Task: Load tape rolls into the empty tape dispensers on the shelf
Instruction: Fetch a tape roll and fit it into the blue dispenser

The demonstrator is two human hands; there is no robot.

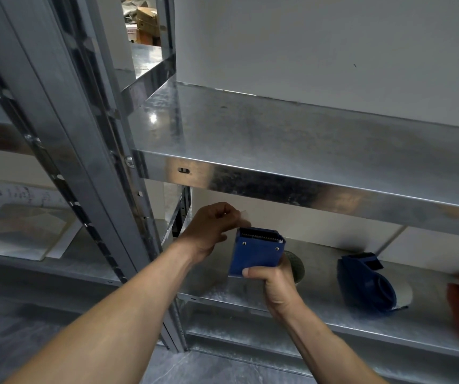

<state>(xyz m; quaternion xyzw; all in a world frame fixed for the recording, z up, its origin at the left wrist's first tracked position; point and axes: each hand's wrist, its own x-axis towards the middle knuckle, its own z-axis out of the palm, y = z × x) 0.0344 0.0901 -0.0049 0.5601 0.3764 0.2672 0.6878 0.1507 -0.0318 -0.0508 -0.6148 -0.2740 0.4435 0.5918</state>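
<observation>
Blue tape dispenser [256,252], frame centre: gripped by right hand [277,285]; left hand [211,231] pinches clear tape end [243,216] above its teeth.

Head view, forward-down, close over metal shelf [306,151].

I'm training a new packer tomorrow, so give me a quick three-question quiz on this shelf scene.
1. True or false: the right hand grips a blue dispenser.
2. What does the left hand pinch? A) a paper sheet B) the clear tape end C) a shelf post
3. Fill in: the second blue dispenser lies on the lower ____.
Key: 1 true; 2 B; 3 shelf.
</observation>
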